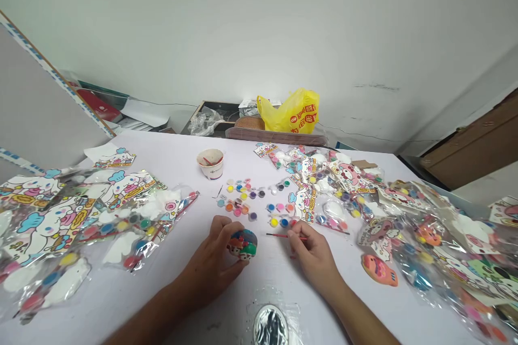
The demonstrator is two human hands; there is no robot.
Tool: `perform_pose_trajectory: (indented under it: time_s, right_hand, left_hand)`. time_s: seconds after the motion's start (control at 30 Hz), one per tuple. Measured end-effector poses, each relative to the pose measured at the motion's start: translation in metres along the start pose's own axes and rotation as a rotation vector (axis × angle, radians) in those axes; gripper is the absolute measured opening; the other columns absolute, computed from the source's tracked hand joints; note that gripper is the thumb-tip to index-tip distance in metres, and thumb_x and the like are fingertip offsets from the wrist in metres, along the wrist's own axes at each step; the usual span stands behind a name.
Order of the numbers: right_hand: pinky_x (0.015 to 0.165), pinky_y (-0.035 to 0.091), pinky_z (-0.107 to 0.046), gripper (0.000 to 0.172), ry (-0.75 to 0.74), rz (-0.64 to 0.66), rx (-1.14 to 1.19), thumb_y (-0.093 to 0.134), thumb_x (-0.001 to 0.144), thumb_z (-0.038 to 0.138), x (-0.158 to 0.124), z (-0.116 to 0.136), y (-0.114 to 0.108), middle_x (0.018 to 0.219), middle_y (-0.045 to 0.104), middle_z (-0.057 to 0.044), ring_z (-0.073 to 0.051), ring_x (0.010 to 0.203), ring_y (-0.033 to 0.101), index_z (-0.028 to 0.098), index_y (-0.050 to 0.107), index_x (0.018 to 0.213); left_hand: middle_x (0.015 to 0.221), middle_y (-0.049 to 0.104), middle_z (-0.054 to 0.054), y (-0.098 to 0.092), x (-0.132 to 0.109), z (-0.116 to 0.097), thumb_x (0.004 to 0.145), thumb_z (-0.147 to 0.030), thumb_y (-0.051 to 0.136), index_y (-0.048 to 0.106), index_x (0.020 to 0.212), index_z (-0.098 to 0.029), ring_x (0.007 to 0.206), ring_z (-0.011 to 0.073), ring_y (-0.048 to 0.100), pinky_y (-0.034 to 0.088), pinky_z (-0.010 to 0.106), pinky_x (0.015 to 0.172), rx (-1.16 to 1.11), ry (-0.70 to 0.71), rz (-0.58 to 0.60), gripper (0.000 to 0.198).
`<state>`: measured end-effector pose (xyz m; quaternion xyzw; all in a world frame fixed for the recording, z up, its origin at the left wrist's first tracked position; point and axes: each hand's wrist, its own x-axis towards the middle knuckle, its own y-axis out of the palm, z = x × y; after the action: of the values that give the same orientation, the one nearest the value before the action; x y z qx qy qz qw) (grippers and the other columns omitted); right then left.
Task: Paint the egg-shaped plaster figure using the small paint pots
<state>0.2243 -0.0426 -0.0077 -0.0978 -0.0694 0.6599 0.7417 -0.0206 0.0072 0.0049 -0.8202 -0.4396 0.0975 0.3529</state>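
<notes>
My left hand (218, 250) grips a small painted figurine (243, 245) between thumb and fingers, just above or on the white table. Red, green and blue paint covers it, with pale little faces along its lower part. In my right hand (311, 253) is a thin red paintbrush (279, 235), pinched near its middle, its dark tip pointing left toward the figurine. Right beyond that hand lies a strip of paint pots (284, 222) in yellow, blue and red. More small paint pots (238, 207) stand in rows past the figurine.
A paper cup (210, 164) holding brushes stands at the back. Plastic-wrapped paint kits (117, 215) lie in heaps left and right. At the right rests a painted orange fish-shaped piece (379, 269). An oval mirror-like object (271, 326) sits at the front edge; a yellow bag (291, 113) lies behind the table.
</notes>
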Motion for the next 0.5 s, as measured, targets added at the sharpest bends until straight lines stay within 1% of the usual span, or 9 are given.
perform_pose_trajectory:
  time_s: [0.17, 0.23, 0.33, 0.5]
  right_hand:
    - [0.051, 0.032, -0.025, 0.042, 0.000, -0.010, -0.014, 0.050, 0.093, 0.058, 0.001, 0.001, 0.000, 0.059, 0.039, 0.005, -0.014, 0.054, 0.035, 0.023, 0.044, 0.072]
    - [0.051, 0.033, -0.025, 0.042, -0.007, -0.020, -0.014, 0.050, 0.093, 0.058, 0.001, 0.002, 0.000, 0.059, 0.040, 0.004, -0.014, 0.054, 0.036, 0.022, 0.045, 0.071]
    - [0.051, 0.033, -0.025, 0.042, -0.024, -0.073, -0.013, 0.051, 0.092, 0.057, 0.002, 0.005, 0.000, 0.058, 0.041, 0.004, -0.014, 0.053, 0.037, 0.023, 0.044, 0.069]
    - [0.052, 0.033, -0.026, 0.045, -0.036, -0.154, -0.051, 0.051, 0.092, 0.057, 0.003, 0.006, -0.001, 0.057, 0.041, 0.004, -0.014, 0.053, 0.038, 0.023, 0.041, 0.064]
  left_hand:
    - [0.120, 0.036, 0.007, 0.000, 0.000, -0.002, 0.086, -0.014, 0.058, 0.032, 0.123, -0.032, 0.105, 0.0247, 0.053, 0.052, 0.041, 0.086, -0.013, -0.006, -0.011, 0.049]
    - [0.121, 0.038, 0.007, -0.002, 0.001, -0.004, 0.085, -0.016, 0.060, 0.033, 0.122, -0.031, 0.105, 0.0249, 0.053, 0.052, 0.042, 0.088, -0.016, -0.027, 0.015, 0.049]
    - [0.119, 0.042, 0.006, -0.005, 0.002, -0.007, 0.081, -0.019, 0.066, 0.035, 0.120, -0.029, 0.103, 0.0246, 0.053, 0.051, 0.041, 0.089, -0.020, -0.053, 0.077, 0.050]
    - [0.115, 0.045, 0.006, -0.008, 0.004, -0.011, 0.078, -0.024, 0.069, 0.038, 0.116, -0.026, 0.097, 0.0240, 0.054, 0.051, 0.039, 0.084, -0.040, -0.087, 0.120, 0.049]
